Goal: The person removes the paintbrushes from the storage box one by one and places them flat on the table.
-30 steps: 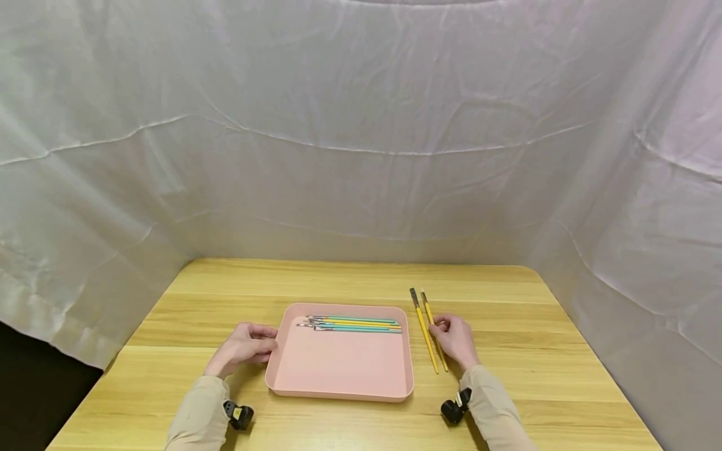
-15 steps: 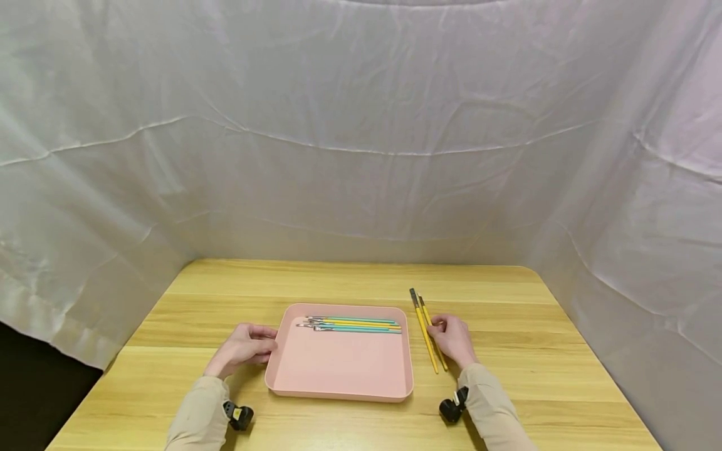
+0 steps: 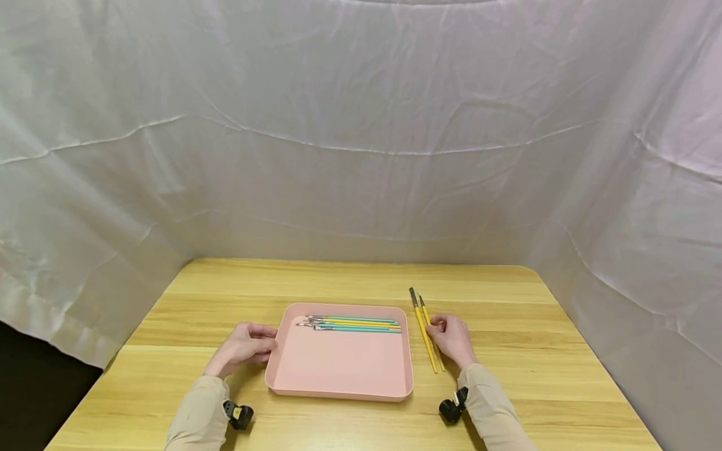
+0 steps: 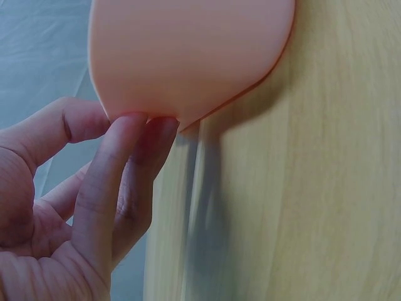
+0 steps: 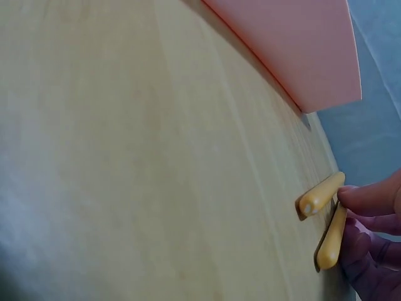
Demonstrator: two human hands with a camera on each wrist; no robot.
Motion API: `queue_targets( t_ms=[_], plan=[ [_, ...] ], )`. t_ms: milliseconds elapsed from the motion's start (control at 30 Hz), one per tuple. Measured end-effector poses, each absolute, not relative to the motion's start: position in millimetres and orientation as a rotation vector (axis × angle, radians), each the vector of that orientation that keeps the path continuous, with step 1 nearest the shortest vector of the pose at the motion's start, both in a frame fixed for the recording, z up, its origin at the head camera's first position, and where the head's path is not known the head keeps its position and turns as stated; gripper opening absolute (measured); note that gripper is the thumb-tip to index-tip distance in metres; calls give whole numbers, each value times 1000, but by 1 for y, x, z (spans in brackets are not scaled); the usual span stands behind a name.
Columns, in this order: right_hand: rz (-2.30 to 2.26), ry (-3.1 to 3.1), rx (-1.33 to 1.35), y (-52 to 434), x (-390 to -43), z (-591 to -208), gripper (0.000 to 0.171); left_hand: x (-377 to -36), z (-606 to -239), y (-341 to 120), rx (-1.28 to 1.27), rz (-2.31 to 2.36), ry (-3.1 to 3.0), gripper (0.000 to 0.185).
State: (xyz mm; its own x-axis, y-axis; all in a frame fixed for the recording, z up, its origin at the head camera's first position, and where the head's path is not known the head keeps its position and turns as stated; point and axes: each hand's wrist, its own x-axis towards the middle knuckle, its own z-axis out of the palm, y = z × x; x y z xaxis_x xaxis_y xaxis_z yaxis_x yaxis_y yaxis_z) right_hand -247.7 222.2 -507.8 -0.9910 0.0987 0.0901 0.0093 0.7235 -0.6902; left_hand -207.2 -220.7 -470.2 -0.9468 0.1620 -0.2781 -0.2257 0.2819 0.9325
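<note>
Your left hand [image 3: 244,346] touches pink tray [image 3: 338,369] left wall, fingers straight. Your right hand [image 3: 451,339] fingers curl against two yellow brushes [image 3: 427,335] lying on counter [image 3: 536,351], just right of tray.

1. Left hand [image 4: 75,207] fills lower left of frame, palm toward camera, fingers extended upward.
2. Fingertips [image 4: 135,122] touch the underside edge of the pink tray [image 4: 188,50] at its rounded corner.
3. Thumb [image 4: 69,119] lies left of the fingers, its tip just beside the tray wall.
4. Tray takes up the top of frame; only its outer wall shows, contents hidden.
5. Wooden table [image 4: 301,207] covers the right half, pale grain running lengthwise.
6. Tray and hand cast a dark shadow on the table below the corner.
7. Grey-blue cloth [image 4: 37,56] shows at left.
</note>
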Motion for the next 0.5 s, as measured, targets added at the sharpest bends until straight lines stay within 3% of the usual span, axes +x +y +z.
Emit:
queue_targets(
  t_ms=[500],
  plan=[
    [1336,-2580,31,208,-247,-498,24,-207,-470,-221,-57,1704,2237,46]
  ],
)
